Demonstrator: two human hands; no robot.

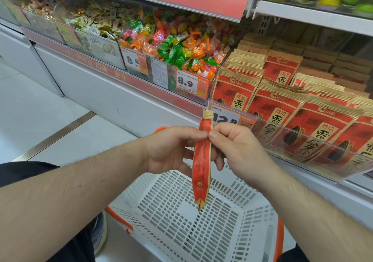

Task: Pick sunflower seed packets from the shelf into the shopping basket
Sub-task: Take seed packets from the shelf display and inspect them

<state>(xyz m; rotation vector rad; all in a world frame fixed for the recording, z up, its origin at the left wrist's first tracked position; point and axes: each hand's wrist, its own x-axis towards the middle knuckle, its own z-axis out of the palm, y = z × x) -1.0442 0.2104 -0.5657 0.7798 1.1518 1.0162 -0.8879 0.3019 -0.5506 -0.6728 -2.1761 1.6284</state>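
Both hands pinched one sunflower seed packet [202,157] edge-on, the left hand [171,150] and right hand [236,148] meeting at its upper part. It hung upright above the white shopping basket [181,221]. More packets [282,108] stood in rows on the shelf [302,138] just beyond.

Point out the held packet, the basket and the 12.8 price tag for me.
held packet [201,161]: head view, red side panel.
basket [201,239]: head view, bare slotted floor.
12.8 price tag [225,118]: head view, its printed digits.
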